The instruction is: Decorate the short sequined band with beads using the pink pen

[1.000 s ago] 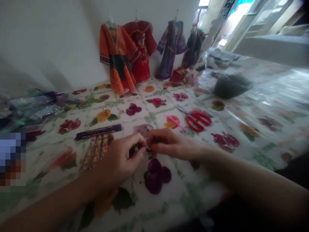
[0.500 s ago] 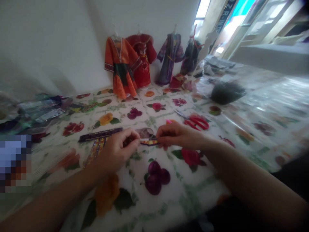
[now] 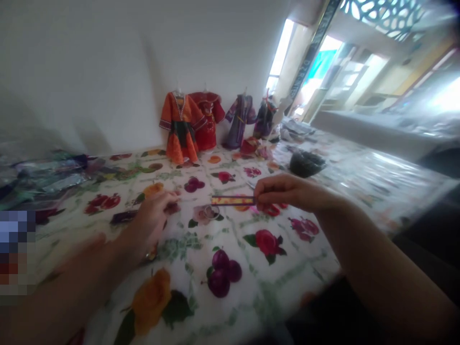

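My right hand (image 3: 287, 190) pinches one end of a short patterned ribbon strip (image 3: 232, 200), yellow and red with purple edges, and holds it level above the table. My left hand (image 3: 154, 215) is off the strip and hovers low over the fruit-print tablecloth (image 3: 258, 278), blurred by motion, its fingers loosely curled. A small metal ring (image 3: 209, 212) lies on the cloth just below the strip. A dark purple ribbon piece (image 3: 122, 218) lies under my left hand.
Several miniature costumes, one orange (image 3: 180, 125), one red (image 3: 206, 120) and one purple (image 3: 240, 120), hang against the wall at the back. Red-handled scissors (image 3: 271, 209) lie partly hidden behind my right hand. A dark bundle (image 3: 305, 164) sits beyond. Packets of trim (image 3: 50, 172) pile at the left.
My left hand has let go of the strip and moved left. My right hand has lifted the strip off the table. The view has tilted upward.
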Tool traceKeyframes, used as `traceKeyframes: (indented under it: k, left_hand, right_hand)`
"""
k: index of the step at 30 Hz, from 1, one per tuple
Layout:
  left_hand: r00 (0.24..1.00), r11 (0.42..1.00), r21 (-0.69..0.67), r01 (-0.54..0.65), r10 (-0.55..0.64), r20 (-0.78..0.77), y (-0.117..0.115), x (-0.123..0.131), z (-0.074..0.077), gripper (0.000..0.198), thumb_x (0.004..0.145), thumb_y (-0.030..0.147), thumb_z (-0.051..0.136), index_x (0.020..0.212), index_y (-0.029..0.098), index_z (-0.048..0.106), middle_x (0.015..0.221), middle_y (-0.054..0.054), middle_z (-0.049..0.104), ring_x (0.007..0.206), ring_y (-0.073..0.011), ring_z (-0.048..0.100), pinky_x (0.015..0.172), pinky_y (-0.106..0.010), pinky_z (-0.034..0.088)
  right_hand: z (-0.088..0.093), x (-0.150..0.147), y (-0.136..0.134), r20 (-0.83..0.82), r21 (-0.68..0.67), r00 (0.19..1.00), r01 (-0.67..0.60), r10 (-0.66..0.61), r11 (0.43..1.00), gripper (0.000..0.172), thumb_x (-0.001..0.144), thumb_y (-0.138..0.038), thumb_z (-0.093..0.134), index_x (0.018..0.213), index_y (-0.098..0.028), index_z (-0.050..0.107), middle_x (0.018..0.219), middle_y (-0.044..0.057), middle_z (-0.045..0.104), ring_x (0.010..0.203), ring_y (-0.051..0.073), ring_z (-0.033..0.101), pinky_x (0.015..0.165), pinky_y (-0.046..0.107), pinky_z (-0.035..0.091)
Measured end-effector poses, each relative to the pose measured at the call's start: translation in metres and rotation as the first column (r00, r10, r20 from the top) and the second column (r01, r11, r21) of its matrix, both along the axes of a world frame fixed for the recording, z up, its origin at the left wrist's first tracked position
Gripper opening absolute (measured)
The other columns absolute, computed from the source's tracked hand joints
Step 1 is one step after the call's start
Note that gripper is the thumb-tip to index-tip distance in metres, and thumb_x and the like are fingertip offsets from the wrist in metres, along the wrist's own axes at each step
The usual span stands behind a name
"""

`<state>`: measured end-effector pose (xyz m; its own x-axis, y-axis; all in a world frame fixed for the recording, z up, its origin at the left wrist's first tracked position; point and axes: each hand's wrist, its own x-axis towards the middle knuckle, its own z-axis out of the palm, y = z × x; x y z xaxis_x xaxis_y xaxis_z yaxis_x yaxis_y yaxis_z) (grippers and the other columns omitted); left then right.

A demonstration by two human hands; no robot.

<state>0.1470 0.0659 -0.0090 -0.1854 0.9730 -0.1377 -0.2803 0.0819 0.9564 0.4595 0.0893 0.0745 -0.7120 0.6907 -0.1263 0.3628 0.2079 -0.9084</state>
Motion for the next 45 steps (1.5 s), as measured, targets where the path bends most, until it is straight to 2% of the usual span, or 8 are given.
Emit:
traceKeyframes:
  k: [4,8,15,18,21,29,35,45]
  left_hand:
    - [0.996,0.996,0.042,-0.078,0.076,0.04,0.004,-0.004,0.002,0.015,0.052,0.023,0.071,0.059,0.019,0.059,0.082,-0.002,0.064,0.086,-0.0196,0.059,0.071,-0.026,0.05]
    - [0.996,0.995,0.067,-0.073,0.069,0.061,0.003,-0.004,0.007,0.018,0.052,0.025,0.072,0.058,0.019,0.057,0.08,-0.003,0.064,0.086,-0.0204,0.061,0.071,-0.027,0.051]
    - [0.999,0.994,0.105,0.03,-0.032,0.02,-0.007,0.002,0.021,0.014,0.056,0.025,0.072,0.06,0.018,0.061,0.089,-0.004,0.066,0.088,-0.0195,0.06,0.071,-0.025,0.05]
    - [0.999,0.993,0.106,0.052,-0.053,0.003,-0.009,0.002,0.024,0.013,0.057,0.025,0.071,0.06,0.018,0.061,0.092,-0.005,0.066,0.087,-0.0185,0.059,0.069,-0.025,0.049]
    - [0.998,0.993,0.103,0.065,-0.065,-0.002,-0.009,0.001,0.025,0.012,0.058,0.024,0.072,0.062,0.018,0.063,0.093,-0.005,0.067,0.088,-0.0188,0.059,0.069,-0.025,0.048]
    - [0.997,0.992,0.098,0.074,-0.072,-0.018,-0.009,0.0,0.022,0.01,0.062,0.025,0.07,0.064,0.018,0.063,0.093,-0.005,0.068,0.088,-0.0184,0.061,0.073,-0.026,0.047]
    - [0.995,0.992,0.079,0.097,-0.095,-0.036,-0.008,0.0,0.019,0.01,0.063,0.025,0.069,0.064,0.018,0.063,0.095,-0.004,0.068,0.091,-0.0182,0.06,0.074,-0.026,0.046]
    - [0.993,0.99,0.073,0.117,-0.115,-0.021,-0.009,0.003,0.018,0.01,0.062,0.027,0.07,0.064,0.019,0.064,0.083,-0.002,0.064,0.084,-0.0175,0.059,0.073,-0.026,0.044]
  right_hand:
    - [0.012,0.003,0.001,0.043,-0.009,0.999,-0.02,0.02,1.0,0.018,0.091,-0.033,0.064,0.088,-0.015,0.066,0.079,0.001,0.067,0.07,0.011,0.061,0.064,0.024,0.048]
    - [0.01,-0.01,0.002,0.132,0.054,0.99,-0.066,0.058,0.996,0.023,0.092,-0.037,0.061,0.091,-0.014,0.066,0.08,0.001,0.067,0.069,0.01,0.061,0.062,0.022,0.047]
    - [-0.039,-0.068,-0.004,0.366,0.446,0.929,-0.133,-0.045,0.885,0.018,0.089,-0.028,0.059,0.102,-0.016,0.064,0.097,0.006,0.067,0.085,0.016,0.062,0.074,0.028,0.048]
    - [-0.062,-0.086,-0.005,0.405,0.554,0.909,-0.158,-0.099,0.818,0.017,0.082,-0.019,0.062,0.099,-0.017,0.066,0.104,0.008,0.063,0.094,0.02,0.058,0.084,0.032,0.044]
    - [-0.071,-0.09,-0.003,0.466,0.613,0.874,-0.203,-0.142,0.764,0.015,0.081,-0.012,0.056,0.091,-0.017,0.066,0.101,0.009,0.061,0.091,0.02,0.058,0.08,0.031,0.042]
    - [-0.055,-0.076,0.018,0.596,0.642,0.774,-0.298,-0.215,0.707,0.015,0.086,-0.014,0.051,0.09,-0.017,0.066,0.1,0.009,0.063,0.081,0.018,0.059,0.07,0.029,0.041]
    - [-0.065,-0.071,0.056,0.627,0.664,0.722,-0.3,-0.292,0.685,0.015,0.085,-0.014,0.051,0.087,-0.015,0.066,0.102,0.012,0.065,0.087,0.02,0.06,0.072,0.029,0.042]
    - [-0.061,-0.105,0.069,0.649,0.686,0.696,-0.363,-0.306,0.631,0.016,0.093,-0.017,0.05,0.098,-0.015,0.065,0.106,0.009,0.064,0.091,0.019,0.062,0.072,0.03,0.047]
